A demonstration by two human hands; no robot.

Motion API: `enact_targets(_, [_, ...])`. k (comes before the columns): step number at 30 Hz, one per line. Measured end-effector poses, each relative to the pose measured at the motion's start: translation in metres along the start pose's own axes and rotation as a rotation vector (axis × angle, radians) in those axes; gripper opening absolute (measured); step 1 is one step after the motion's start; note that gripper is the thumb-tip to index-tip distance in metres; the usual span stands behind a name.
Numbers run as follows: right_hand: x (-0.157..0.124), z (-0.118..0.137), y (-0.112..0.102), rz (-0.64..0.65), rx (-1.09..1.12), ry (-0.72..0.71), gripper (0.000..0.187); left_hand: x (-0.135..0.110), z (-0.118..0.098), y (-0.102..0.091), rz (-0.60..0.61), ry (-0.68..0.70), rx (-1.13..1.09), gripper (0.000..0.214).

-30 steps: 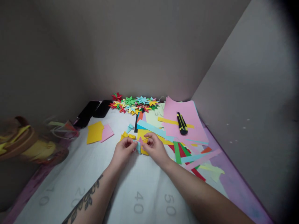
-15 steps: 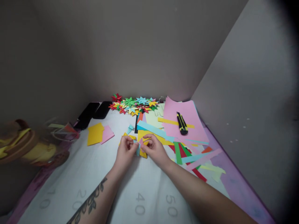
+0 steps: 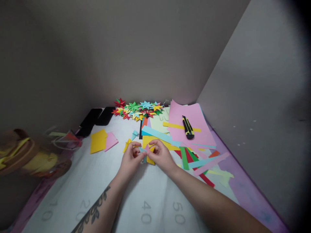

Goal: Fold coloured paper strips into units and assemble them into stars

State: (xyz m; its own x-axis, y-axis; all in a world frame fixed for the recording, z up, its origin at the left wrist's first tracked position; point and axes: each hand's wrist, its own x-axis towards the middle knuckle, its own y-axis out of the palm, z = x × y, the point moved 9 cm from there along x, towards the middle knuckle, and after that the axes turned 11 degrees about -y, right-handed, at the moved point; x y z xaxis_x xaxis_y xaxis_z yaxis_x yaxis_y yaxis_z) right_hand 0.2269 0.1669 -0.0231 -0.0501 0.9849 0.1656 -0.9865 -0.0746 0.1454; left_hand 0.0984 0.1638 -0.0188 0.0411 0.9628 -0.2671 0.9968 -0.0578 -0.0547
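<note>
Between my two hands is a small folded paper piece (image 3: 147, 149) in light blue, pink and yellow. My left hand (image 3: 132, 157) pinches its light blue side between thumb and fingers. On the other side, my right hand (image 3: 160, 155) grips the pink and yellow part. Fingertips hide some of the folds. Just beyond my left hand lies a yellow folded paper unit (image 3: 127, 144), partly covered by the fingers. A light blue folded unit (image 3: 134, 134) rests a little farther back.
Paper stars (image 3: 136, 110) are heaped at the back. A utility knife (image 3: 188, 127) lies on pink sheets (image 3: 201, 119). Coloured strips (image 3: 204, 163) scatter to the right. Yellow squares (image 3: 97, 142), pink squares (image 3: 112, 141) and dark flat objects (image 3: 91, 118) lie left.
My hands stay close together on the paper piece, its light blue part now turned slightly. The left fingers have shifted a little, and the whole view has moved slightly.
</note>
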Motion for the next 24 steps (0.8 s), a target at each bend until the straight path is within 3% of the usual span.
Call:
enact_targets(6, [0.002, 0.002, 0.000, -0.012, 0.018, 0.006, 0.030, -0.001, -0.001, -0.002, -0.037, 0.057, 0.097, 0.035])
enact_targets(10, [0.002, 0.001, -0.001, -0.023, -0.016, -0.016, 0.029, -0.013, -0.026, -0.006, -0.138, 0.354, 0.362, 0.035])
enact_targets(14, [0.001, 0.002, -0.003, -0.047, -0.049, -0.020, 0.029, -0.026, -0.041, 0.002, -0.114, 0.596, 0.563, 0.013])
enact_targets(24, [0.003, 0.000, -0.008, -0.062, -0.072, -0.033, 0.027, -0.029, -0.047, -0.002, -0.140, 0.663, 0.613, 0.015])
